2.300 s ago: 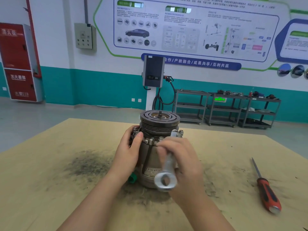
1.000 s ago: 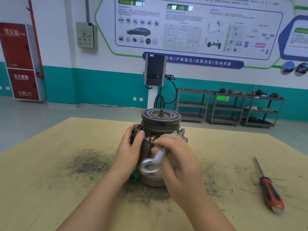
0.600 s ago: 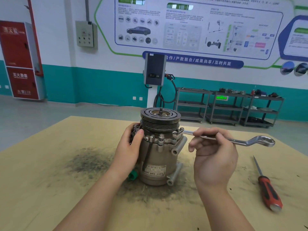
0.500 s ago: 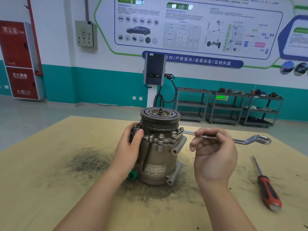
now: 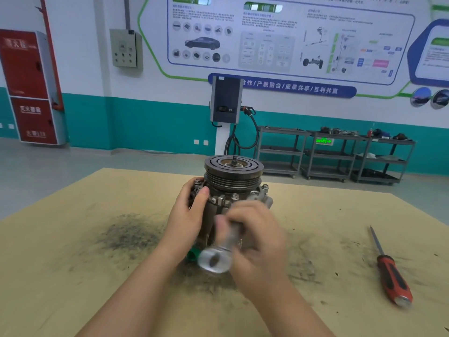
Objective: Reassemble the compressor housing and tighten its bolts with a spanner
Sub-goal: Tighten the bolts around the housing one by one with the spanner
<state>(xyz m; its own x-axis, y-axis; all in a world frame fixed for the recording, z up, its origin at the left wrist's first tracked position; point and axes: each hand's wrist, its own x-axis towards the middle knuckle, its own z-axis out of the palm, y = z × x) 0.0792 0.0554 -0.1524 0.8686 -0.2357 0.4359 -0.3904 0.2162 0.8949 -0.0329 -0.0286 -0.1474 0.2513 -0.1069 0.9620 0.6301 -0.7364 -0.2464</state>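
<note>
The compressor (image 5: 232,198) stands upright near the middle of the cardboard-covered table (image 5: 73,276), pulley end up, with bare board on every side of it and the table's far edge just behind. Well to the right of the compressor lies a red-handled screwdriver (image 5: 391,276), tip pointing away. The left hand (image 5: 187,220) wraps the compressor's left flank, thumb pressed on the bolted flange below the pulley. The right hand (image 5: 255,239), blurred, sits in front of the compressor, fingers curled round a ring spanner (image 5: 218,254) whose ring end points toward the viewer. A green cap (image 5: 193,254) peeks out at the compressor's base.
</note>
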